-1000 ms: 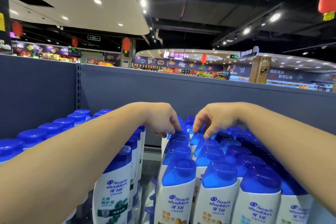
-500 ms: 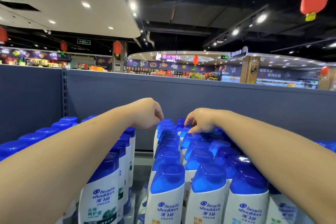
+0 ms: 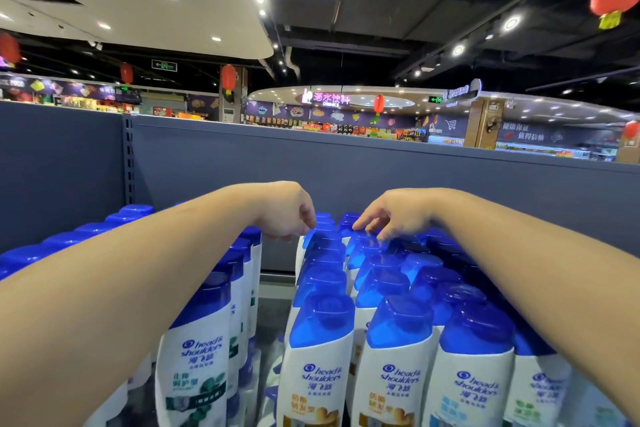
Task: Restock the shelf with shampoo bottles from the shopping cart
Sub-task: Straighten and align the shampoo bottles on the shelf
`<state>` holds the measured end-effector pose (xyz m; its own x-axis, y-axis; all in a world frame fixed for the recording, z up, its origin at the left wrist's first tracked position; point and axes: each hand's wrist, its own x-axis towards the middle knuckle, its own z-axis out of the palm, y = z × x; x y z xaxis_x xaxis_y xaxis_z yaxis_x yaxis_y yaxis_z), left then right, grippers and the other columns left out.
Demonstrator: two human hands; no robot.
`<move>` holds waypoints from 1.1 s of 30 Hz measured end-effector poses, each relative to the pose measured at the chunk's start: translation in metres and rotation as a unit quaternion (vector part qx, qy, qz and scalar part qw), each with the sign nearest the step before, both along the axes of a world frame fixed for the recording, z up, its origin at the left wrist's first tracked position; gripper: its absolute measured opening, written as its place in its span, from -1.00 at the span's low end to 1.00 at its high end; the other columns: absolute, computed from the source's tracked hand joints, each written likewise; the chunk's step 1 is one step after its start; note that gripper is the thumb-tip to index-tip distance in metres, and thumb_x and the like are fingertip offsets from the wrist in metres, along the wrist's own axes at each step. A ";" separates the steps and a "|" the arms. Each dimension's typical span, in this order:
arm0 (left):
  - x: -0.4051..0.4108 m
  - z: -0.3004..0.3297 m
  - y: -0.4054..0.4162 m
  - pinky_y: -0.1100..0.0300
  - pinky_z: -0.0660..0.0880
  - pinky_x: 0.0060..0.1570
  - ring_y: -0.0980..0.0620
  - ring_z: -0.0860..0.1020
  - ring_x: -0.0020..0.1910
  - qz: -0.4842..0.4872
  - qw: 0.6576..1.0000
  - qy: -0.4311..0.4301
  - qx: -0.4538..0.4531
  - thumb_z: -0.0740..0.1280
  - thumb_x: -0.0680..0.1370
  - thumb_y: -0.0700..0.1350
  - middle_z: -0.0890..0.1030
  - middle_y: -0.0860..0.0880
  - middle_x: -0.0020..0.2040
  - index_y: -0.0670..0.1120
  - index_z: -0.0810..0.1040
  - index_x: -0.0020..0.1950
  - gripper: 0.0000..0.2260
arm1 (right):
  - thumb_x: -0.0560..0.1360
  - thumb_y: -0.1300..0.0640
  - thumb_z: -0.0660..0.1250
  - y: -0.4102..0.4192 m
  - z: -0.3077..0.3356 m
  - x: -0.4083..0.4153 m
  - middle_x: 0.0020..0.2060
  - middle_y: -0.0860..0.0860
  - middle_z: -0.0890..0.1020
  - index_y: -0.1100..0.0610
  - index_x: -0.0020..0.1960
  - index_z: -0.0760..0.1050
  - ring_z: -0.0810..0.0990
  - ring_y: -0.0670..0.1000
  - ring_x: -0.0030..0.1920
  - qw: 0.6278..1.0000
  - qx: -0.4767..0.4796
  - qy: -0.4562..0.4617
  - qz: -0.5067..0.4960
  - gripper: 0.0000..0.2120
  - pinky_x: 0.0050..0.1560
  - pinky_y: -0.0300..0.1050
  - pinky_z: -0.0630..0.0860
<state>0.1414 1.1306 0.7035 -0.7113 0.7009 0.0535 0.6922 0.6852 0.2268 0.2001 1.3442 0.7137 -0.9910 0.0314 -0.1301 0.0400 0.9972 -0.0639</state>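
White shampoo bottles with blue caps (image 3: pixel 320 354) stand in tight rows on the shelf (image 3: pixel 273 317), running back to its grey rear panel (image 3: pixel 398 170). Both my arms reach over them to the rear bottles. My left hand (image 3: pixel 285 215) has its fingers curled down against the cap of the rearmost bottle (image 3: pixel 320 230) of a middle row; whether it grips the cap is hidden. My right hand (image 3: pixel 393 215) has its fingers spread, the tips resting on the caps (image 3: pixel 363 236) of the neighbouring rows. No shopping cart is in view.
Another row of bottles with green labels (image 3: pixel 199 367) stands to the left under my left forearm, with a narrow bare gap between it and the middle rows. A slotted upright (image 3: pixel 129 156) divides the rear panel. Beyond the panel lie store aisles and red lanterns.
Both hands stay at the rear caps. My left hand went from pinching a cap to curled fingers beside it. My right hand's fingers have spread over the caps. The view tilted up slightly.
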 end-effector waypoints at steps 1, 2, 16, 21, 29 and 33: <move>0.003 0.002 0.000 0.17 0.56 -0.20 0.10 0.58 -0.33 -0.006 1.000 0.000 0.001 0.29 0.58 -0.14 0.66 -0.02 -0.13 -0.07 0.57 0.22 -0.77 | 0.52 0.20 0.34 0.000 0.000 0.001 0.20 -0.07 0.61 -0.11 0.32 0.48 0.58 0.01 0.18 1.000 0.005 0.005 0.002 -0.58 0.26 -0.02 0.50; 0.007 0.003 0.000 0.14 0.57 -0.16 0.07 0.59 -0.29 -0.012 1.000 0.001 0.003 0.29 0.58 -0.13 0.67 -0.04 -0.09 -0.07 0.58 0.22 -0.77 | 0.52 0.19 0.33 -0.001 0.000 0.001 0.20 -0.07 0.61 -0.13 0.29 0.51 0.58 0.00 0.18 1.000 0.010 0.018 0.006 -0.61 0.26 -0.01 0.50; 0.103 0.029 -0.054 0.28 0.42 0.19 0.24 0.53 0.19 -0.094 0.989 0.029 -0.107 0.28 0.45 0.29 0.54 0.20 0.29 0.14 0.39 0.42 -0.44 | 0.46 -0.05 0.39 -0.028 0.011 0.104 -0.20 -0.22 0.66 -0.16 0.03 0.63 0.60 -0.21 -0.21 0.995 -0.015 0.096 0.036 -0.84 -0.16 -0.30 0.46; 0.106 0.016 -0.030 0.08 0.21 0.46 0.02 0.28 0.49 -0.040 0.972 -0.031 -0.231 0.22 0.29 0.46 0.28 0.02 0.54 -0.04 0.04 0.59 0.01 | 0.50 0.01 0.35 -0.029 -0.002 0.093 -0.33 -0.37 0.52 -0.12 0.11 0.64 0.48 -0.45 -0.36 0.993 0.003 0.109 0.037 -0.79 -0.36 -0.52 0.34; 0.110 0.003 -0.028 -0.05 0.23 0.46 -0.04 0.23 0.52 -0.024 0.965 0.013 -0.259 0.33 0.27 0.45 0.14 0.01 0.59 -0.04 0.02 0.59 0.05 | 0.53 0.01 0.31 -0.028 -0.009 0.105 -0.28 -0.37 0.49 -0.12 0.17 0.61 0.49 -0.43 -0.34 0.992 -0.021 0.115 0.039 -0.76 -0.41 -0.55 0.34; 0.121 0.010 -0.034 -0.04 0.11 0.52 0.01 0.10 0.57 -0.027 0.983 0.015 -0.182 0.13 0.19 0.51 0.03 0.08 0.61 0.03 -0.04 0.60 0.08 | 0.52 -0.03 0.31 -0.030 -0.008 0.118 -0.07 -0.21 0.62 -0.15 0.18 0.58 0.54 -0.23 -0.17 0.986 -0.023 0.162 0.040 -0.75 -0.22 -0.39 0.36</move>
<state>0.2622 1.0961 0.7135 -0.6749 0.7140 -0.1860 0.7321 0.6796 -0.0477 0.3186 1.3143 0.7061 -0.9800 -0.0474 0.1935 -0.0689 0.9920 -0.1059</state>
